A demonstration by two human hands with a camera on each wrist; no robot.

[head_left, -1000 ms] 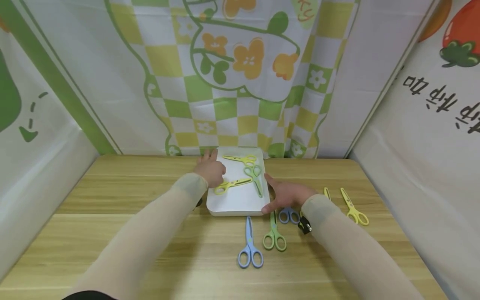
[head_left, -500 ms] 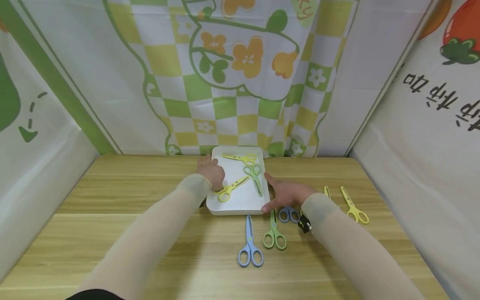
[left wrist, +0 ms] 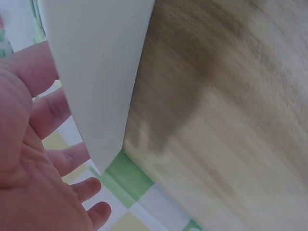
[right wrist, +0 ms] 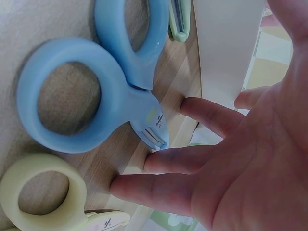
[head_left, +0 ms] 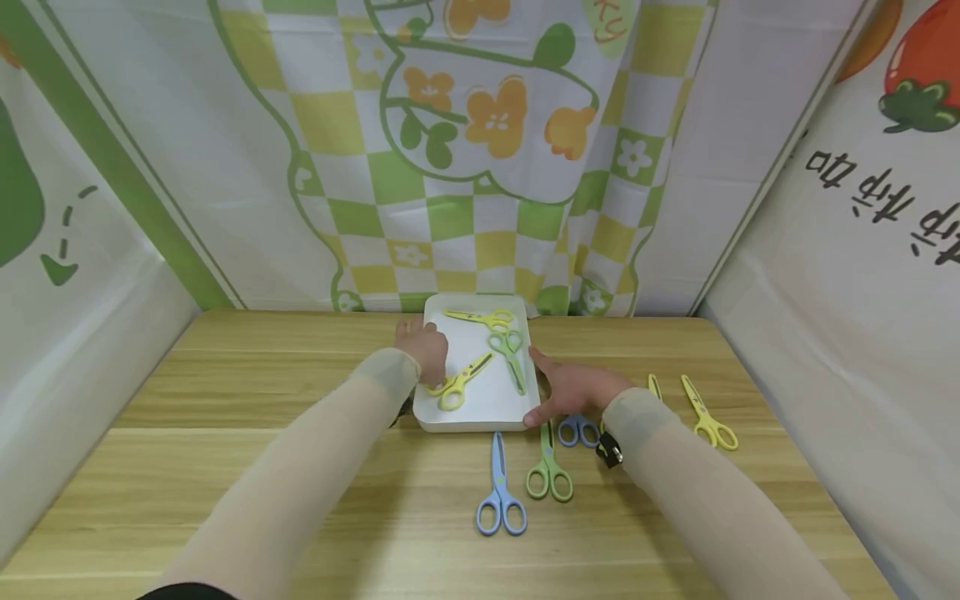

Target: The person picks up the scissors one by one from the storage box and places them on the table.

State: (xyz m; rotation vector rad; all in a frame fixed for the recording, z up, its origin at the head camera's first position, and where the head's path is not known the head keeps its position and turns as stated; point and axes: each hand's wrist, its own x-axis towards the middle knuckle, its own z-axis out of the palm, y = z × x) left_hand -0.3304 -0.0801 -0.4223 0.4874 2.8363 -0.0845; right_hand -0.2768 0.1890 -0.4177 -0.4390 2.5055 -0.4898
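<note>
In the head view, a white tray [head_left: 480, 408] holds a yellow pair of scissors [head_left: 480, 319], a green pair of scissors [head_left: 510, 358] and another yellow pair of scissors [head_left: 453, 393]. My left hand [head_left: 423, 348] reaches over the tray's left rim and pinches that lower yellow pair by its handle. The tray wall [left wrist: 98, 72] hides the pinch in the left wrist view. My right hand [head_left: 577, 387] spreads along the tray's right side, thumb at the near corner. Its straight fingers [right wrist: 154, 187] reach the table beside a blue pair of scissors [right wrist: 115, 103].
On the wooden table [head_left: 262, 367], blue scissors [head_left: 498, 492] and green scissors [head_left: 550, 467] lie before the tray. Yellow scissors [head_left: 705, 417] lie at the right, and another yellow pair is partly hidden by the right wrist. A checked curtain [head_left: 450, 217] hangs behind the tray.
My left hand has shifted slightly, and the lower yellow scissors have swung round, handle nearer me and blades pointing farther up. My right hand stays at the tray's right side.
</note>
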